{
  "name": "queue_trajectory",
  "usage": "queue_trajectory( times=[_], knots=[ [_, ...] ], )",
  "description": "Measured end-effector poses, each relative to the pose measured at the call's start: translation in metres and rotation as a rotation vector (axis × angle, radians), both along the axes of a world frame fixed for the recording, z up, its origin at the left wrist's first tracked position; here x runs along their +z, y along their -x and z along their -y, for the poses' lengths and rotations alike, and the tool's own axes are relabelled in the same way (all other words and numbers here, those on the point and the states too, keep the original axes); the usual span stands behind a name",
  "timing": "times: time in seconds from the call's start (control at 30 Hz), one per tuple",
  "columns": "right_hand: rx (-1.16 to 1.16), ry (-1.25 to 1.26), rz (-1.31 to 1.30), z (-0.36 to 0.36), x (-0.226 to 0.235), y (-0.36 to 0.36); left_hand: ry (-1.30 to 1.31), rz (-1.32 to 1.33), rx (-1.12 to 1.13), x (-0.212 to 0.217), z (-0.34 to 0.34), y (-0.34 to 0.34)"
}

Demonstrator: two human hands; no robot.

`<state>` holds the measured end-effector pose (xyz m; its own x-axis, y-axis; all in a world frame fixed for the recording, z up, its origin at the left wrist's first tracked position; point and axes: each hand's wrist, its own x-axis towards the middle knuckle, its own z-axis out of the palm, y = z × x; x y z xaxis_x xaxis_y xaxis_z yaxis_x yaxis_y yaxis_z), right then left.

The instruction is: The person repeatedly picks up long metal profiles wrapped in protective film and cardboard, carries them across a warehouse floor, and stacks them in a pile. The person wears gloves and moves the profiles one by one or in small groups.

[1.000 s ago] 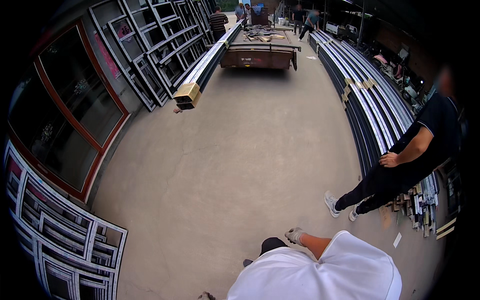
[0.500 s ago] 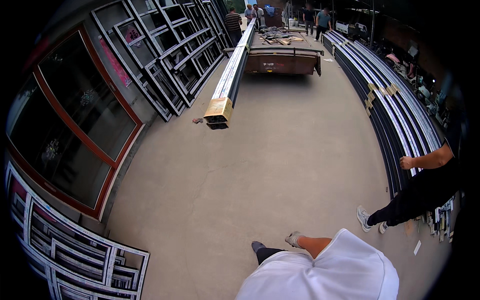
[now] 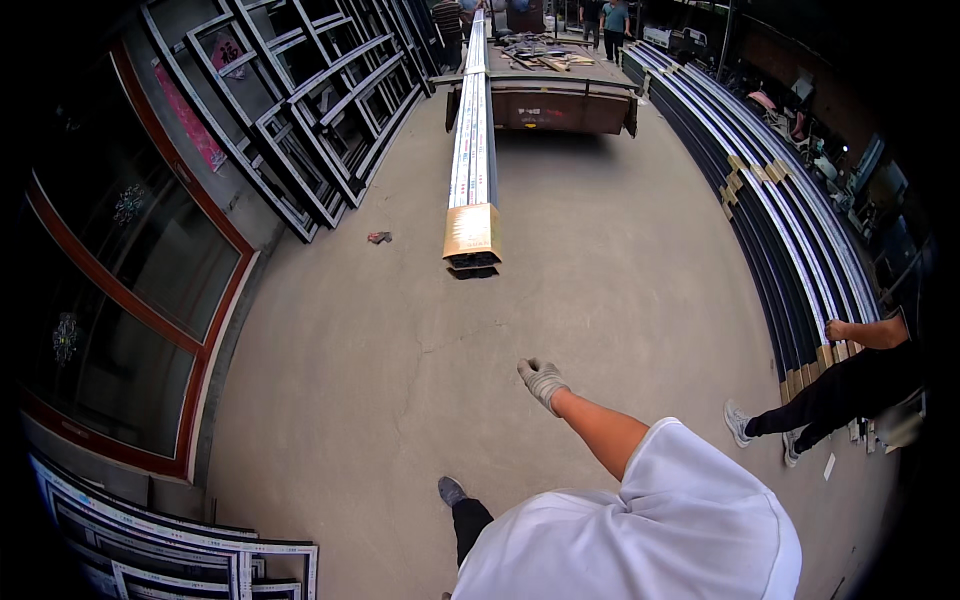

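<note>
My right hand (image 3: 541, 381), in a grey work glove, reaches forward over the floor. Its fingers look curled in, with nothing visible in them. The nearest thing ahead of it is a bundle of long window-frame profiles (image 3: 470, 160), apart from the hand. White printed film covers the bundle's top, the side is dark, and a tan wrap (image 3: 471, 232) binds the near end. That end juts out past a rusty flatbed (image 3: 560, 108); people stand around the far end. My left hand is out of view.
On the right, long profiles (image 3: 760, 195) lie in rows beside a co-worker's hand (image 3: 836, 330). Frames (image 3: 330, 110) lean on the left wall beside a red-brown glass door (image 3: 200, 355). More frames (image 3: 240, 560) are at lower left. A small red-and-dark object (image 3: 379, 238) lies on the floor.
My gloved right hand has come forward into sight from the lower edge. In view, the bundle's near end sits further right and slightly lower. My visible foot has shifted left.
</note>
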<state>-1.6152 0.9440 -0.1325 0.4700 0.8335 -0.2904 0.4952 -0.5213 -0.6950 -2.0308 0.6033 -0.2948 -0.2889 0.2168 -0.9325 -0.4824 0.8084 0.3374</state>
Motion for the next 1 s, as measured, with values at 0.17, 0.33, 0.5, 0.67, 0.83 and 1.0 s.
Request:
queue_trajectory(
  times=[0.17,0.33,0.5,0.67,0.83,1.0],
  knots=[
    [-0.246,-0.091,0.084,-0.078,0.012,0.007,-0.036,-0.045,-0.138,-0.011,-0.123,0.086],
    [-0.306,-0.155,0.079,-0.132,0.039,-0.006,-0.309,0.009,-0.378,-0.04,-0.327,0.143],
    [-0.368,-0.179,0.062,-0.204,0.051,-0.04,-0.497,0.001,-0.531,0.022,-0.491,0.073],
    [-0.308,-0.258,-0.084,-0.303,0.046,-0.093,-0.606,0.093,-0.611,0.067,-0.586,-0.038],
    [-0.276,-0.025,-0.218,-0.369,0.003,-0.138,-0.572,0.155,-0.727,0.075,-0.707,-0.196],
    [-0.13,0.002,-0.399,-0.391,-0.024,-0.136,-0.599,0.145,-0.778,0.094,-0.798,-0.296]
  ],
)
